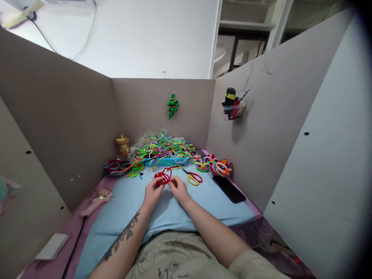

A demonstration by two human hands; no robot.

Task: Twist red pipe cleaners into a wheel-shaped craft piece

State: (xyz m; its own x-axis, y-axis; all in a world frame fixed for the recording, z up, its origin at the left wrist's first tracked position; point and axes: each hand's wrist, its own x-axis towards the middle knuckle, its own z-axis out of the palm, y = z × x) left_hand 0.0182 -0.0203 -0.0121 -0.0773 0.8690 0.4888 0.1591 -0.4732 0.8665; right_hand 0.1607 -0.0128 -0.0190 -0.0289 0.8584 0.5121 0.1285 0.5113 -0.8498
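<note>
A red pipe-cleaner piece [163,176], bent into loops, is held over the light blue mat [128,205]. My left hand [153,190] is closed, pinching its near end. My right hand [178,190] is closed too, its fingertips pinching the same red piece from the right. Both hands sit close together near the middle of the mat. Yellow-and-red scissors [193,177] lie just right of the hands.
A blue tray [165,160] heaped with coloured pipe cleaners stands at the back, finished woven pieces [215,166] to its right, a dark bowl [114,167] to its left. A black phone [229,188] lies right, a glue gun [97,201] left. Cardboard walls enclose three sides.
</note>
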